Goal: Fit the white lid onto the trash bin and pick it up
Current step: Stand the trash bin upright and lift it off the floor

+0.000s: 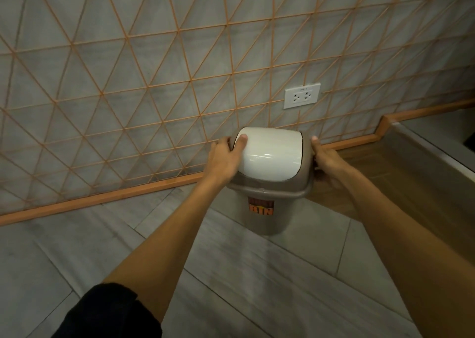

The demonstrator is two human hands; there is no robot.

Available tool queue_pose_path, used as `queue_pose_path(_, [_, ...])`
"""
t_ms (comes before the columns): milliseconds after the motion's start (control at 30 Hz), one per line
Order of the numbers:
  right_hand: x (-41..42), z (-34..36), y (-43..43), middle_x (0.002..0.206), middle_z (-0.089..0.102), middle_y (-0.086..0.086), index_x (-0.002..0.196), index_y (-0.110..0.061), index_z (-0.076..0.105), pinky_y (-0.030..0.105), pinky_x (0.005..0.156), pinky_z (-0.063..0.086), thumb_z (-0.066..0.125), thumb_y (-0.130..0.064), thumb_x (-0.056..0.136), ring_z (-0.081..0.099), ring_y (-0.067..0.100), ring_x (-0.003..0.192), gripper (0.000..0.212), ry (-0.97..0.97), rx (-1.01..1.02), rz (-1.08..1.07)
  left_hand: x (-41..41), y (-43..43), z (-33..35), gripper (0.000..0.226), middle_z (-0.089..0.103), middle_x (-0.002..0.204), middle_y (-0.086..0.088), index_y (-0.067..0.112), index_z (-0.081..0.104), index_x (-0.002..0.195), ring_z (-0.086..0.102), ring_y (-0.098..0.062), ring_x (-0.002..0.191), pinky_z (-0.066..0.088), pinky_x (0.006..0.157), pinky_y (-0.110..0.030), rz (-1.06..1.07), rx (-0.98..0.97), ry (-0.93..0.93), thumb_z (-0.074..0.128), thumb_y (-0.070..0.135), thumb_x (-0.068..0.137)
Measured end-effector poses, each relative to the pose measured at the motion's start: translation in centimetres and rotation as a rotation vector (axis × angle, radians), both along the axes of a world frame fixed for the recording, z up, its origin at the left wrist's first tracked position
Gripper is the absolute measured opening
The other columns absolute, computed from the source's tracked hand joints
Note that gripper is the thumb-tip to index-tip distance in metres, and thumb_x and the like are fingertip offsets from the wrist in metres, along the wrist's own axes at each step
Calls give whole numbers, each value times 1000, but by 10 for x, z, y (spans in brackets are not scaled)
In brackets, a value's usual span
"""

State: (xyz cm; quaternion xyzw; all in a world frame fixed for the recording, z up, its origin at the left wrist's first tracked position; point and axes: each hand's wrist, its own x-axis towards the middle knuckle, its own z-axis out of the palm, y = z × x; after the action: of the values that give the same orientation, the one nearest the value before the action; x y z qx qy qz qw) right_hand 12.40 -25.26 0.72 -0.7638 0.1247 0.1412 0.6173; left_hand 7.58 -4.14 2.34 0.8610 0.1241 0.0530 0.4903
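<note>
Beyond our left hand [223, 157] and rising far above it, we see a wall [128, 55] of grey triangular tiles with orange joint lines crossing in a net. Above our right hand [327, 160], a little toward the left one, a white double socket [302, 95] sits flat on that wall. An orange-brown skirting strip [102, 199] runs along the wall's foot, passing behind both hands. Below the hands we see a floor [231, 273] of large grey tiles. Just right of our right hand lies a wood-toned surface [385, 163], and beyond that a grey raised ledge [424, 142] against the wall.
</note>
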Motion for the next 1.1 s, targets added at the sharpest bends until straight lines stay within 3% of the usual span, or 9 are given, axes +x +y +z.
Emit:
queue_pose_path(200, [2,6,1,114,52,10,130,0,51,43,94,44,28,-41,103,50,28,106,55,-57,-92,106,-6,-3,-14,76,57,124,-9,17,55,127,56,-28,109,48,95,-52,135,-39,-1,28,73,84])
queue_pose_path(333, [1,21,0,140,50,20,132,-2,51,40,102,36,27,-46,102,48,34,125,59,-155,-274,166,-14,-2,-25,70,59,114,-3,12,59,125,55,-22,107,48,90,-40,164,-167,-32,31,67,91])
queue_pose_path(467, [-4,40,-11,158,29,9,151,-23,26,48,112,30,35,-70,87,33,36,140,80,-6,-224,427,-26,2,-38,89,41,151,-7,23,37,147,38,-27,137,35,112,-51,127,-271,19,27,81,80])
queue_pose_path(533, [-6,41,-15,155,29,-1,152,-37,16,53,106,40,54,-73,75,40,32,133,92,128,-119,583,-30,0,-43,81,35,155,-4,26,29,151,34,-26,141,33,114,-49,74,-369,50,29,74,86])
queue_pose_path(633, [-4,30,-9,151,29,-3,152,-34,4,44,102,47,61,-60,73,40,19,124,101,-45,-270,629,-38,-6,-51,83,38,154,-2,25,30,151,37,-22,139,36,113,-48,66,-420,16,34,75,85])
queue_pose_path(700, [-2,23,-3,145,34,-1,152,-30,4,35,84,56,64,-53,77,44,21,122,99,-135,-300,623,-45,-9,-57,89,36,155,1,28,26,152,37,-19,139,35,114,-47,83,-418,-20,37,79,79])
queue_pose_path(833, [-4,9,1,143,41,1,151,-24,14,18,75,49,65,-45,82,47,17,121,89,-201,-283,646,-62,-6,-69,95,34,156,5,37,19,152,36,-16,140,35,114,-46,87,-379,-53,45,82,73])
queue_pose_path(1000, [-4,2,-6,160,23,6,152,-27,-16,26,105,33,73,-42,75,32,22,142,119,-205,-269,654,-71,4,-78,106,26,160,6,35,7,154,30,-15,144,36,114,-43,49,-310,-129,64,72,72])
queue_pose_path(1100, [-9,-11,-12,160,23,-3,151,-41,-6,42,116,30,88,-41,60,27,18,145,131,-259,-174,685,-67,7,-82,102,28,159,6,34,13,153,30,-14,144,38,113,-43,-13,-251,-162,70,63,74])
